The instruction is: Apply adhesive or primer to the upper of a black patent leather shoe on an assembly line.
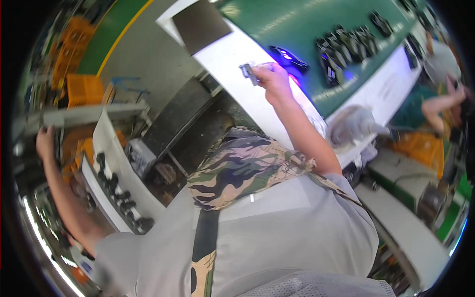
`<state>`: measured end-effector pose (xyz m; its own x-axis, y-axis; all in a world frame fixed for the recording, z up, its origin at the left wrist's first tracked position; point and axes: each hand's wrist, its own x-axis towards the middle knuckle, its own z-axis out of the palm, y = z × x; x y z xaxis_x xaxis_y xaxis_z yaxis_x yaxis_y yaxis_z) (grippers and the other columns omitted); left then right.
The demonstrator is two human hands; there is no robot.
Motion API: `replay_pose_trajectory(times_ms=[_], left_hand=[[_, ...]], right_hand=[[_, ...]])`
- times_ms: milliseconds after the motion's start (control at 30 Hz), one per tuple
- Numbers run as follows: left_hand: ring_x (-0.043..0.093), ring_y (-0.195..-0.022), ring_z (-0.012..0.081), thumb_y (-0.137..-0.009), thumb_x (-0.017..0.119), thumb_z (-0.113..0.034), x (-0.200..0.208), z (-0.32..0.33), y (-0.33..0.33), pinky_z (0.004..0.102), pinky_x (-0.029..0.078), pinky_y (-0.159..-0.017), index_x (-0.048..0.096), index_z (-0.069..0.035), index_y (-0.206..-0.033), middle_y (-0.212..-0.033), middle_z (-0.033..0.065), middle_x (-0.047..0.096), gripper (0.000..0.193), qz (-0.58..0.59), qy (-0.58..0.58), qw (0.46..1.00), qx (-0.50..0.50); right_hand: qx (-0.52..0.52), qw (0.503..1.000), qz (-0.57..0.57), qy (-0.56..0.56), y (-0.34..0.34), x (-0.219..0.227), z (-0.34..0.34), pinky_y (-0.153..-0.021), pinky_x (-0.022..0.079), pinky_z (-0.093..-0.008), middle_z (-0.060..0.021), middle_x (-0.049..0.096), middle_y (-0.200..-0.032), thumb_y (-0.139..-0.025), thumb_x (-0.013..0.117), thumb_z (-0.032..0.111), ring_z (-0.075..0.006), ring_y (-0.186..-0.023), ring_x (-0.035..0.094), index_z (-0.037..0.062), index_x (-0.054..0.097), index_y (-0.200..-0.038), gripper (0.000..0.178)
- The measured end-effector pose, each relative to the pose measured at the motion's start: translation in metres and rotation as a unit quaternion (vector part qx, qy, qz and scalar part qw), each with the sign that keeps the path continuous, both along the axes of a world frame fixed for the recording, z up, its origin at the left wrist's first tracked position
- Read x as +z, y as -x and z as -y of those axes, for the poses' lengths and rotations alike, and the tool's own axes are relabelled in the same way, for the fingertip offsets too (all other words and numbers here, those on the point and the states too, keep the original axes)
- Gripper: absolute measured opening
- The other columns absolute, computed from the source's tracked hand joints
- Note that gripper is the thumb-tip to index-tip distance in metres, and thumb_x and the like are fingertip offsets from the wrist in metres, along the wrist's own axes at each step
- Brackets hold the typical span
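My right hand (275,83) is above the white edge of the workbench, its thumb and fingers pinched on a small grey metal part (249,74). Just beyond that hand, a glossy black elongated part (290,59) lies on the green mat (277,24) under violet light. My left arm stretches far out to the left. There my left hand (45,142) is beside a pale horizontal beam (84,117); it looks small and blurred, and its fingers do not show clearly.
Several dark parts (346,47) stand grouped on the mat. Small black parts (116,190) line a white rack at left. Orange crates (85,90) are stacked at the far left. A grey machine piece (352,126) is right of my forearm. Another person (440,64) works at right.
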<state>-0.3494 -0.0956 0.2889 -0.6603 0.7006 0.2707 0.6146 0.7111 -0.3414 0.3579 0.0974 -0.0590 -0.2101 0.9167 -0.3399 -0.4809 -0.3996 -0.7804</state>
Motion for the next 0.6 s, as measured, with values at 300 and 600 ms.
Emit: replay_pose_trajectory(times_ms=[300, 600], left_hand=[[0.067, -0.095, 0.0289, -0.088, 0.068, -0.037, -0.440, -0.313, -0.628, 0.0386, 0.057, -0.077, 0.054, 0.000, -0.125, -0.112, 0.0200, 0.065, 0.055, 0.859, 0.069, 0.507, 0.020], [0.070, -0.082, 0.0267, -0.074, 0.081, -0.028, -0.506, -0.395, -0.754, 0.0391, 0.056, -0.072, 0.069, 0.006, -0.093, -0.093, 0.0157, 0.071, 0.041, 0.763, 0.026, 0.640, -0.092]], right_hand=[[-0.223, 0.972, 0.072, 0.026, -0.152, -0.010, 0.036, -0.055, 0.042, -0.0231, -0.0008, 0.061, -0.077, -0.078, 0.075, 0.008, -0.0090, -0.064, 0.055, 0.0026, 0.062, -0.090, 0.018], [-0.433, 0.898, 0.047, 0.070, -0.271, 0.008, 0.111, -0.060, 0.047, -0.0240, -0.0009, 0.059, -0.079, -0.080, 0.071, 0.002, -0.0108, -0.065, 0.056, 0.0036, 0.058, -0.092, 0.018]])
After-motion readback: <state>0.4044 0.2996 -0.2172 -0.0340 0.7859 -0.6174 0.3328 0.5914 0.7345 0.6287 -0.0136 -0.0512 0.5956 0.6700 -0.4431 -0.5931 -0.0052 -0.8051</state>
